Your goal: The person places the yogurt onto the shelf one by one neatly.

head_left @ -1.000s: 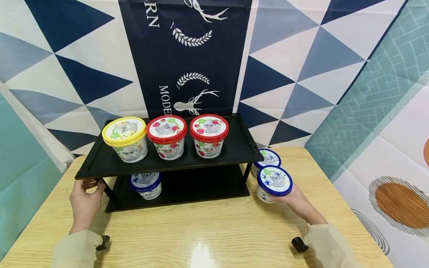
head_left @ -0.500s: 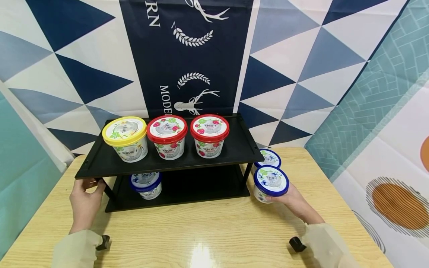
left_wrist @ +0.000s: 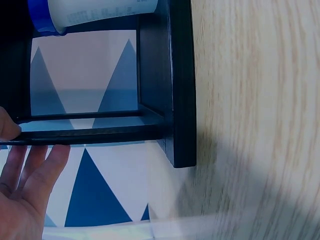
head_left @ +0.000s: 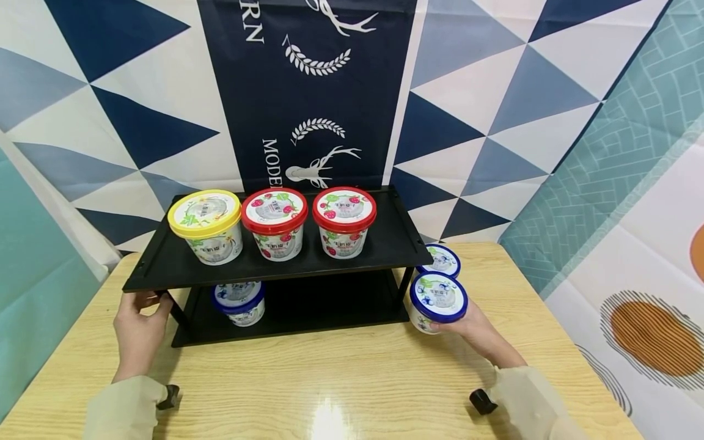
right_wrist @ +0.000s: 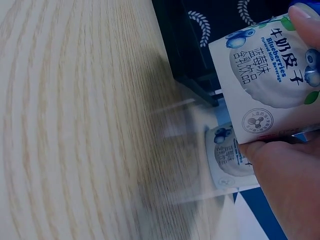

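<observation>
A black two-tier rack stands on the table. At its left front post, my left hand pinches with the thumb on one side and fingertips on the other. My right hand grips a blue-lidded blueberry milk cup upright by its side, close to the rack's right front post. In the right wrist view, thumb and fingers hold the white printed wall of that cup. Just behind it, a second blue-lidded cup stands on the table, partly covered.
On the top tier sit a yellow-lidded cup and two red-lidded cups. One blue-lidded cup stands at the left of the lower tier. A patterned cloth hangs behind the wooden table.
My right hand has moved a little left with the blueberry cup, bringing it up to the rack's right end. The left hand keeps its place on the post.
</observation>
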Available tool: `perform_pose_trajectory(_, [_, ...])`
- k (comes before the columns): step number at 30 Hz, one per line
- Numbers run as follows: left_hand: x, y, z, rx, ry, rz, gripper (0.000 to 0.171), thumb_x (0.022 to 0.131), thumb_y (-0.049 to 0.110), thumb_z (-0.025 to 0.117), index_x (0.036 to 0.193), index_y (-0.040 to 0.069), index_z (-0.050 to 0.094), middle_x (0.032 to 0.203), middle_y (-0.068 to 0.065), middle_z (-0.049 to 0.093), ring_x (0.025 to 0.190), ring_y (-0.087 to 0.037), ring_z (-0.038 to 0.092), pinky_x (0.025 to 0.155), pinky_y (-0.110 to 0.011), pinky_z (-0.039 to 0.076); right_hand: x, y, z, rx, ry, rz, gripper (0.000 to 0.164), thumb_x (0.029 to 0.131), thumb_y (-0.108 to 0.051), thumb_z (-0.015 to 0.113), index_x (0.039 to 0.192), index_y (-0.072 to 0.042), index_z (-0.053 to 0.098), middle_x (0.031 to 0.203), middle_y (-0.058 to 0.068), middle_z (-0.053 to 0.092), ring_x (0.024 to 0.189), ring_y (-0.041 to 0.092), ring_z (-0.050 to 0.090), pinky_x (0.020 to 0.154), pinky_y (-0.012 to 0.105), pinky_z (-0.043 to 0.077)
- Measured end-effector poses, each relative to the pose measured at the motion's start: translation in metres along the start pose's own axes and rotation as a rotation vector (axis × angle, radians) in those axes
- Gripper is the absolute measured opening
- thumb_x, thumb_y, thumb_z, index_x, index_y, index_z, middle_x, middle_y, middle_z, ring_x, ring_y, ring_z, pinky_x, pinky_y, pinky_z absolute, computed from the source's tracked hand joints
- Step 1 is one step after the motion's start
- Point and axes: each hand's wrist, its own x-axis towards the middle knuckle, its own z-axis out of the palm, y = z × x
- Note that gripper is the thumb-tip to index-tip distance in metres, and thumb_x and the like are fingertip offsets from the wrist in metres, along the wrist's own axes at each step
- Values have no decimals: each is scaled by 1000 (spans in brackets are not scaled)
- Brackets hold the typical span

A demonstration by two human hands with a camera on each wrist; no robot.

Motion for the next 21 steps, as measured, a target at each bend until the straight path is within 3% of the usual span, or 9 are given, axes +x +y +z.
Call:
perform_pose_trajectory(4, [1,-1,0,-4,-8,-7,32,85,2,59,117,6,54,86,30,46,79,18,46,71,-10,40,1,0,3,44,-15,-31,91,66,11,73,142,-1,24,116,-18,57,106,-2,57,90,15,45])
perform_pose_trajectory(7, [1,-1,-1,-4,-12,-10,33,86,3,59,118,7,54,87,31,45,79,19,45,70,-10,40,1,-2,5,-3,0,-1,93,66,6,75,143,-1,24,117,-17,55,106,-3,56,90,15,44])
perform_pose_trajectory(11, [1,0,-1,7,-10,-12,33,86,3,59,118,7,54,86,31,45,80,19,45,71,-9,40,1,-5,7,-101,2,64,92,70,-3,77,144,-3,23,129,1,50,107,-4,52,91,16,42])
perform_pose_trajectory(13, [1,-1,-1,9,-9,-9,32,86,3,59,117,7,54,86,31,45,79,20,45,71,-9,39,1,-5,8,-116,-2,82,90,71,-5,77,144,-5,24,130,3,49,107,-4,52,90,16,42])
perform_pose_trajectory(15, [0,0,-1,9,-8,-8,32,86,3,59,117,6,54,86,31,45,79,20,45,71,-8,39,2,-5,10,-86,-5,70,91,70,-2,77,144,-3,23,129,0,51,107,-3,52,91,16,42])
perform_pose_trajectory(18, [0,0,0,18,-2,-10,31,85,2,59,116,6,54,85,31,45,78,20,45,71,-8,39,4,-4,12,-33,-1,31,93,67,3,77,144,-1,23,118,-17,55,106,-3,54,90,15,43])
perform_pose_trajectory(21, [1,0,0,18,2,-7,32,85,1,59,116,6,55,85,31,45,78,20,45,71,-8,39,6,-3,14,-5,-4,-2,94,66,6,76,143,1,22,115,-21,56,106,-3,56,89,15,44])
